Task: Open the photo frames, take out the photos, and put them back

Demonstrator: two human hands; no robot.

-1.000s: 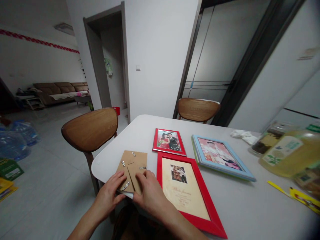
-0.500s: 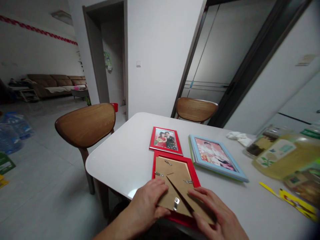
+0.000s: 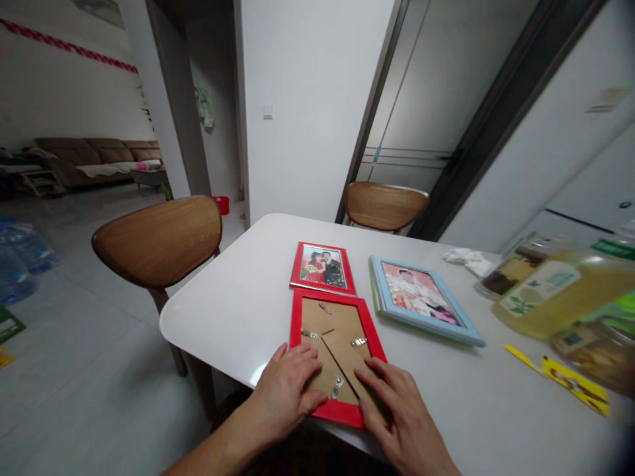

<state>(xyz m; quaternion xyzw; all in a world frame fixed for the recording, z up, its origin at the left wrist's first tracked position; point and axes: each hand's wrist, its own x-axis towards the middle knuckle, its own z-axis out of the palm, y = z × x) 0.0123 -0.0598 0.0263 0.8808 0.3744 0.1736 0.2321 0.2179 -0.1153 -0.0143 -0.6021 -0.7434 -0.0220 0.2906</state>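
Observation:
A red frame (image 3: 296, 317) lies face down near the table's front edge. Its brown backing board (image 3: 342, 324) sits inside the red border, with several metal clips on it and a slanting slit. My left hand (image 3: 290, 387) rests on the board's lower left, fingers spread, thumb at the bottom border. On the lower right is my right hand (image 3: 397, 403), its fingers apart and pressing on the board and border. Just beyond lies a red-framed photo (image 3: 323, 267) of two people, face up. To the right, a light blue frame (image 3: 426, 297) lies on top of a green-edged one.
The white table (image 3: 223, 297) also holds a crumpled tissue (image 3: 469, 260), a jar (image 3: 513, 268), a large bottle of yellow liquid (image 3: 560, 291) and a yellow packet (image 3: 575, 385) at the right. Wooden chairs (image 3: 163, 241) stand at the left and far side.
The backing board, earlier raised and overlapping the bottom border, now lies down inside the red frame. Both hands have stayed on it. The view has shifted slightly.

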